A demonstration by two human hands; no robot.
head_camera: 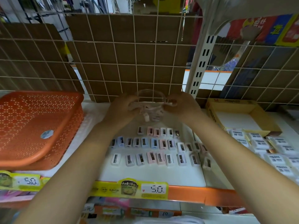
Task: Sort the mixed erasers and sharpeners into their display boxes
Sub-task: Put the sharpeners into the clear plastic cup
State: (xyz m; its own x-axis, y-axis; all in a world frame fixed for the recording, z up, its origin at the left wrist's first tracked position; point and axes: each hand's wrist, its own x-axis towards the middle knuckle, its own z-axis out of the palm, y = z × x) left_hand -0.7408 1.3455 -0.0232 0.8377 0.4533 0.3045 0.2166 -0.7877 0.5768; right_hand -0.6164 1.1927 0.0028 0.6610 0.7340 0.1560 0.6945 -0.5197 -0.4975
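Hands, left (124, 107) and right (179, 105), grip a clear cup (151, 102) by its rim at 12 o'clock above rows of sharpeners (155, 147); erasers (267, 147) lie at 3 o'clock, so tipping gently should spare those rows.

Upturned orange basket (37, 126) at left, wire grid (113, 62) behind — yellow price tags (129, 189) below

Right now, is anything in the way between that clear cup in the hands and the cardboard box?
Nothing visible blocks it. Both hands grip the clear cup above the shelf, and the cardboard box sits open to its right. The sharpeners lie nearer, below that path.
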